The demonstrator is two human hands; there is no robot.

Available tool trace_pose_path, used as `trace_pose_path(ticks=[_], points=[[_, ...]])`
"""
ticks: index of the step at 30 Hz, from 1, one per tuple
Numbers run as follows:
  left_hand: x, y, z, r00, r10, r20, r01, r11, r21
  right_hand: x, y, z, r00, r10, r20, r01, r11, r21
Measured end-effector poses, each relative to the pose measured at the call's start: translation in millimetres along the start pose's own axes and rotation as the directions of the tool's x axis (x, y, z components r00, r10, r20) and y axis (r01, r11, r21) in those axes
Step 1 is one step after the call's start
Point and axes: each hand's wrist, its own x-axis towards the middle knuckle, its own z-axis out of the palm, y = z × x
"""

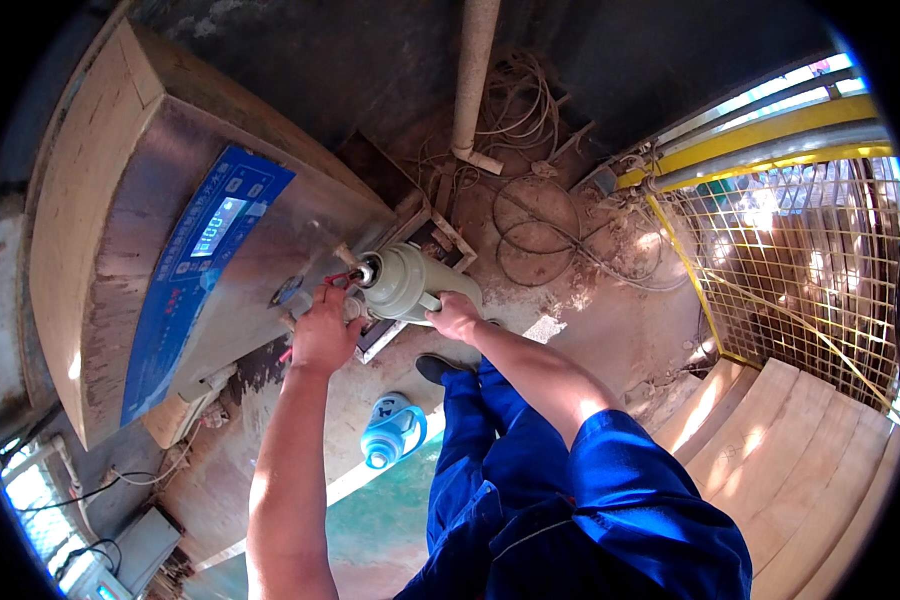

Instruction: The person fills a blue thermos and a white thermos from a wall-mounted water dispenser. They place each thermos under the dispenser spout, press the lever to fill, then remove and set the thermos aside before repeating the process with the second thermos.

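A pale grey-green thermos flask (432, 285) is held tilted, its open mouth under a metal tap (363, 272) on the steel water boiler (300, 225). My right hand (457, 316) is closed around the flask's side handle. My left hand (324, 325) is at the tap, its fingers closed at the red tap handle (342, 277). By its thumb is a small pale round piece, perhaps a stopper; whether the hand holds it is unclear. Any water flow is hidden from this angle. A second tap's red handle (286, 355) shows beside the left wrist.
A light blue water bottle (390, 432) with a loop handle stands on the floor near my feet. Coiled hoses (535, 225) and a vertical pipe (475, 80) are beyond the flask. A yellow mesh guard (780, 270) and wooden boards (780, 440) lie to the right.
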Motion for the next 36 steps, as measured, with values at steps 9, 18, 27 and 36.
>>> trace_pose_path(ticks=[9, 18, 27, 36], points=[[-1, -1, 1, 0.999, 0.045, -0.024, -0.044, 0.999, 0.027, -2, -2, -4, 0.999, 0.021, 0.029, -0.02, 1.0, -0.004], [-1, 2, -1, 1.0, 0.015, -0.013, -0.015, 1.0, -0.019, -3, -4, -6, 0.999, 0.026, 0.025, -0.027, 1.0, 0.007], [-12, 8, 11, 0.954, 0.056, -0.295, -0.137, 0.955, -0.263, 1, -1, -3, 1.0, -0.012, 0.006, 0.012, 1.0, 0.029], [-6, 20, 13, 0.948, -0.287, -0.139, -0.002, 0.431, -0.902, 3, 9, 4, 1.0, -0.008, -0.019, 0.009, 1.0, 0.029]])
